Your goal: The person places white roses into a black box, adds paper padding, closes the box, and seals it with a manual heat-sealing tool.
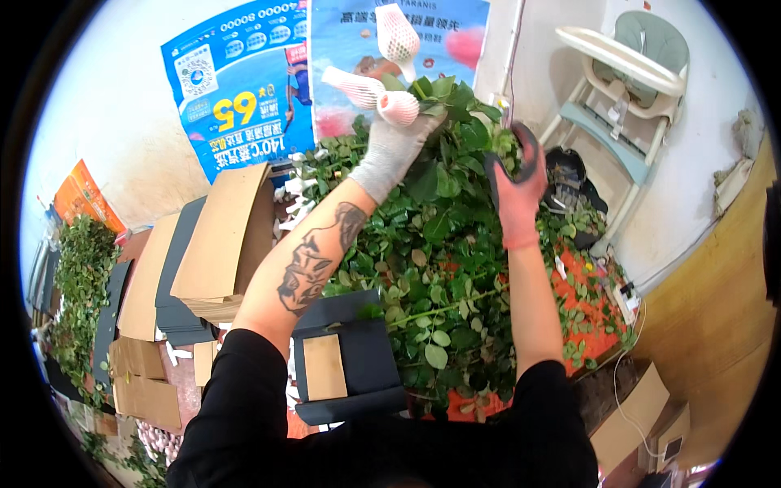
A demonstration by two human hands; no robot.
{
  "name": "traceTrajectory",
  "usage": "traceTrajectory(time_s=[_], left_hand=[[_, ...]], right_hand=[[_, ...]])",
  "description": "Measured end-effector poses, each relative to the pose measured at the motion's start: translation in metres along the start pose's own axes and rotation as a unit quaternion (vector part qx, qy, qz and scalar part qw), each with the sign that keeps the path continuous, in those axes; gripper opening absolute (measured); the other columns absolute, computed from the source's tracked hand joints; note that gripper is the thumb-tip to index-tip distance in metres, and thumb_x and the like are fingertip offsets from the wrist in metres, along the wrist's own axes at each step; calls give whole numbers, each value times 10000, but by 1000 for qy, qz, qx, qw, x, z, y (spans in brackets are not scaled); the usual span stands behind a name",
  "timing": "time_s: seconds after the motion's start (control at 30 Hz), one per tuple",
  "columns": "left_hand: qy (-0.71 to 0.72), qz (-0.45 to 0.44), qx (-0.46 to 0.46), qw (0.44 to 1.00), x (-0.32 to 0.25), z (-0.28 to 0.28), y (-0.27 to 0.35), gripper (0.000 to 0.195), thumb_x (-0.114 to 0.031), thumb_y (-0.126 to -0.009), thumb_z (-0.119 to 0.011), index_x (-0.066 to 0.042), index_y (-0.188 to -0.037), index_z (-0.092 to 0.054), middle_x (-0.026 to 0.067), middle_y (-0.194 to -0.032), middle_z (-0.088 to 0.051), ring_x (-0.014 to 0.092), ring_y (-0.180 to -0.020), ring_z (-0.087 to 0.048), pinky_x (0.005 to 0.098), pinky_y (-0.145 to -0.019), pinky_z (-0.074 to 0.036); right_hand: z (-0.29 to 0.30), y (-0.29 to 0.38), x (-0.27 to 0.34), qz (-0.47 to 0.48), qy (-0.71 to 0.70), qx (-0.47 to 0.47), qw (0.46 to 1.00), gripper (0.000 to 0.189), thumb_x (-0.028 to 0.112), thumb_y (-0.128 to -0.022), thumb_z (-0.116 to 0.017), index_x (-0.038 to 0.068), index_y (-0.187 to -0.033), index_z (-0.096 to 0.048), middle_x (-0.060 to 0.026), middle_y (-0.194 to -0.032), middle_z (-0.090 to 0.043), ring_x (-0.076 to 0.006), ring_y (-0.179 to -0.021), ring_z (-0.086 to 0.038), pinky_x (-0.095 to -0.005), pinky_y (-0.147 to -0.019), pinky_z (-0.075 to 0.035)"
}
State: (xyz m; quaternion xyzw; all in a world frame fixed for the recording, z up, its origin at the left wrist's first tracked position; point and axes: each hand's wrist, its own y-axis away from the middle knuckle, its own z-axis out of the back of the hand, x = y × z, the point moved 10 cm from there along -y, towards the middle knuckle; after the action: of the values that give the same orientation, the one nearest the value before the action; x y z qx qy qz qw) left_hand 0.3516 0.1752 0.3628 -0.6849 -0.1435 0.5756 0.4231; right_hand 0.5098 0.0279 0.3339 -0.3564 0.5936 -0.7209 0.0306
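Note:
My left hand, in a pale grey glove, is closed around several leafy rose stems in front of the wall. Three flower heads in white foam mesh sleeves stick out beyond its fingers, pointing up and left. Pink shows inside the nearest sleeve. My right hand, in a red and black work glove, is beside the bunch's right side with thumb and fingers apart. Leaves show in that gap; whether the hand touches them is unclear. Below both hands spreads a thick heap of cut rose stems.
Left of the heap are stacked brown cardboard sheets and black cardboard. A black folded box lies near my body. Scattered leaves cover the orange surface at right. A high chair and a white cable are beyond.

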Motion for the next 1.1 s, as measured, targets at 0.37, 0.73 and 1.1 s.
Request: traceTrajectory(time_s=[0.37, 0.73, 1.1], left_hand=[[-163, 12, 188, 968, -18, -89, 14, 516, -396, -848, -653, -29, -1190, -534, 161, -1081, -626, 273, -1005, -599, 338, -911, -460], [-163, 187, 338, 908, -14, 125, 216, 453, -260, -785, -659, -2, -1150, -588, 174, -1220, -579, 324, -1200, -503, 425, -1011, -381], [-359, 156, 420, 819, -19, 154, 373, 590, -432, -738, -693, -59, -1181, -585, 193, -1279, -521, 420, -1270, -404, 480, -1043, -346]], right_hand=[[-49, 9, -44, -21, 14, -21, 999, 683, 382, -737, -690, 12, -1257, -446, -190, -1145, -527, -321, -1076, -514, -399, -948, -405], [285, -130, -35, 4, 549, -187, 815, 390, 267, -924, -482, -17, -1168, -588, -167, -1155, -621, -267, -1011, -601, -360, -868, -480], [250, -216, 109, 333, 374, 17, 865, 398, 163, -897, -541, 3, -1262, -530, -162, -1229, -591, -262, -1099, -586, -331, -968, -438]])
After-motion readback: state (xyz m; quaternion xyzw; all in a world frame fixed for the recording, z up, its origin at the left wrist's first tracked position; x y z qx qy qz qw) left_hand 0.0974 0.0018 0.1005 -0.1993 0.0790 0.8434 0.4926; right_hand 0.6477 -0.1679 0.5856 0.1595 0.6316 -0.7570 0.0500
